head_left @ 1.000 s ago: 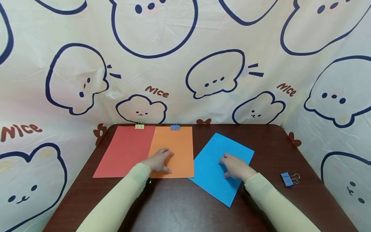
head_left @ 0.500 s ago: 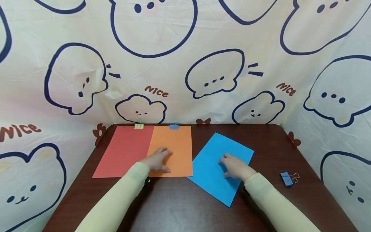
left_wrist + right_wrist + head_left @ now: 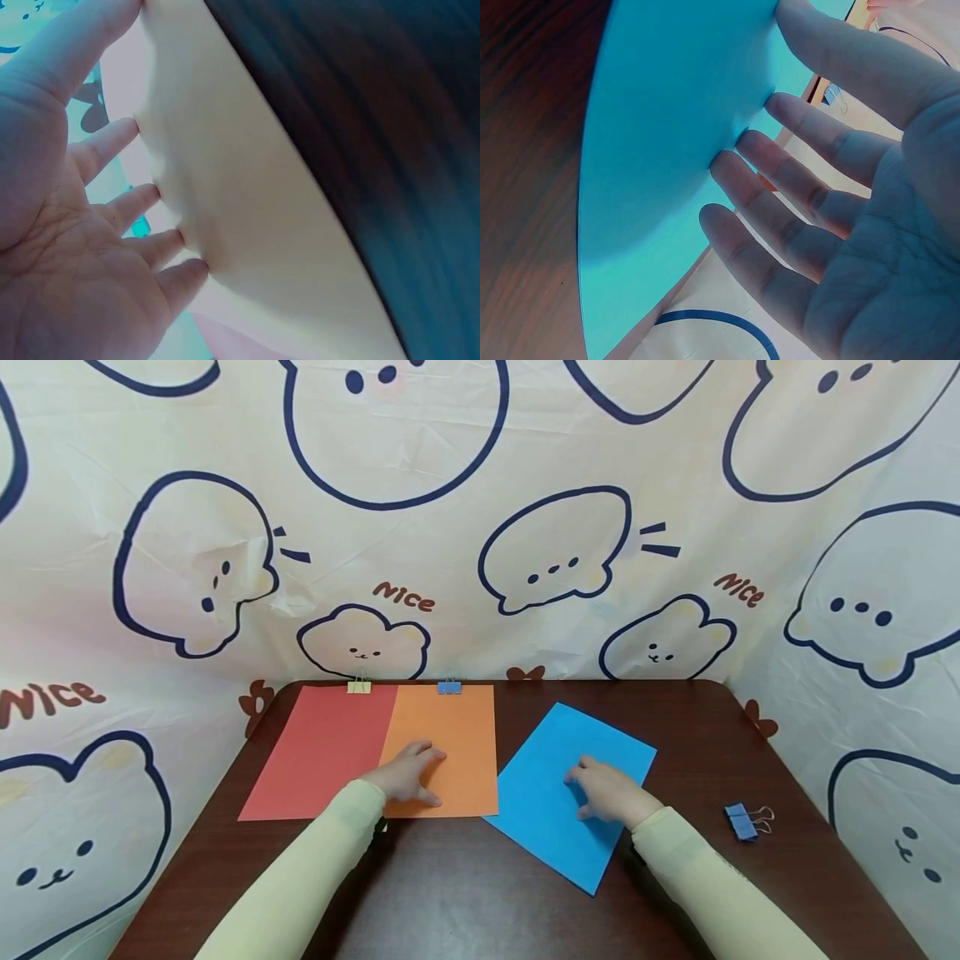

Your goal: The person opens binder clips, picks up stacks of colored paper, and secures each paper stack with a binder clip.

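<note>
Left hand (image 3: pixel 407 774) empty, relaxed on the orange paper rectangle (image 3: pixel 467 735), right hand (image 3: pixel 606 791) likewise on the slanted blue paper rectangle (image 3: pixel 543 802), seemingly steadying both.

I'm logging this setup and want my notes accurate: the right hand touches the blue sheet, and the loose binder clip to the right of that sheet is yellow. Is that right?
Not quite: the loose binder clip is blue, not yellow, as the head view shows. It does lie to the right of the blue sheet, which the right hand touches.
</note>
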Tool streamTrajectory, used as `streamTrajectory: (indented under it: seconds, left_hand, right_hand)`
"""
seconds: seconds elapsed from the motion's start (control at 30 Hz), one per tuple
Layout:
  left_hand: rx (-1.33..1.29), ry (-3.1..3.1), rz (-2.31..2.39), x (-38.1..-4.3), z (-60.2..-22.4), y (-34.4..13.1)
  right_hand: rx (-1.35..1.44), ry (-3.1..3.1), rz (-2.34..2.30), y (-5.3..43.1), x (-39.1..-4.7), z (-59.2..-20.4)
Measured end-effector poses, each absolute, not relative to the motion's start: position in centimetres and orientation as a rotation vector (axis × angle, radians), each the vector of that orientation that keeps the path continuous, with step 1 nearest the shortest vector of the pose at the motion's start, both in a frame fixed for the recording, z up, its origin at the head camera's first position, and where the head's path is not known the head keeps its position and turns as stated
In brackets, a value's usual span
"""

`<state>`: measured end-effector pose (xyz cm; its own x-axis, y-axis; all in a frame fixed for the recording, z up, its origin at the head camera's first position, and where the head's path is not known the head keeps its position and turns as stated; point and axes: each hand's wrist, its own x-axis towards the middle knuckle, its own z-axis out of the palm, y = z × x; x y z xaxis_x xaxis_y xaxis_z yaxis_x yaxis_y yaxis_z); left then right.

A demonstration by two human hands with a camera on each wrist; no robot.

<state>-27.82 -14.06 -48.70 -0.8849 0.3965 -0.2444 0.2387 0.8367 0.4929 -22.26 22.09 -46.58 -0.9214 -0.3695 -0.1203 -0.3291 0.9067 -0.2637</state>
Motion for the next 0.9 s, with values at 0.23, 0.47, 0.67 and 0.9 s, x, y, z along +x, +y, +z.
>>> streamTrajectory:
  seconds: [0.23,0.47,0.67,0.9]
  left_hand:
    - [0.519,2.77,0.513,-26.5,-48.0,-13.4]
    - [0.58,2.831,0.397,-24.6,-47.4,-11.6]
    - [0.648,2.836,0.391,-22.7,-46.4,-9.8]
    - [0.838,2.838,0.419,-20.9,-46.1,-8.7]
  right_hand:
    - [-0.548,2.908,-0.356,22.2,-22.2,-46.8]
    - [-0.552,2.901,-0.359,22.1,-22.1,-46.4]
    - [-0.56,2.902,-0.354,22.1,-22.1,-46.5]
    - [-0.557,2.911,-0.353,22.3,-22.1,-46.9]
